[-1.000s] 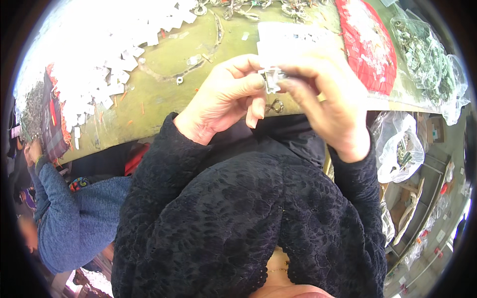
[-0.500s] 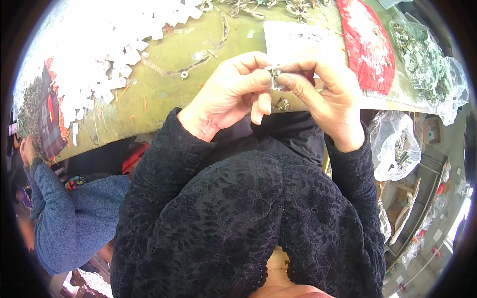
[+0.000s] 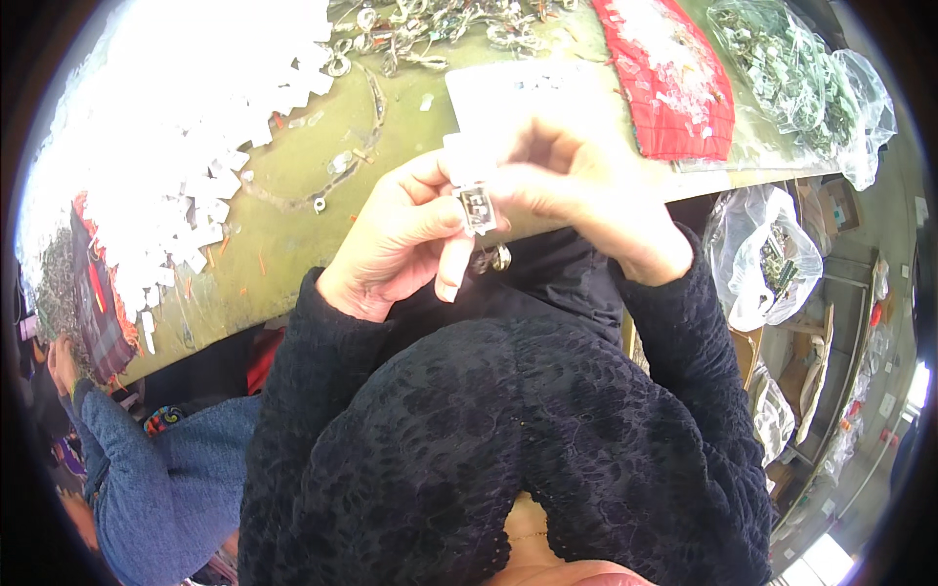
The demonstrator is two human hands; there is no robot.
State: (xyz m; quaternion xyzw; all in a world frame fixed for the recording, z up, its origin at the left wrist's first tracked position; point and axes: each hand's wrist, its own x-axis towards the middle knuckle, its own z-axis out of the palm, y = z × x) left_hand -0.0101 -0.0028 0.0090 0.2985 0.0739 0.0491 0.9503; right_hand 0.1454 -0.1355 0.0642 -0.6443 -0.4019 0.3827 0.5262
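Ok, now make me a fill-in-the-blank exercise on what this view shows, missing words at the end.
1. The small clear part is pinched at its left edge by the person's own ____ hand.
2. The cloth on the right part of the table is ____.
3. The clear plastic bag on the tabletop lies to the ____ of that cloth.
4. The co-worker's sleeve is ____.

Missing words: left; red; right; blue.

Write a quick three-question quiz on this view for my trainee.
1. True or false: the red cloth lies to the right of the white pile.
2. Choose: the small piece in the left hand is A) bright red, B) clear with a dark part, C) solid blue.
3. Fill in: the neighbouring person's sleeve is ____.

Key: 1. True. 2. B. 3. Blue.
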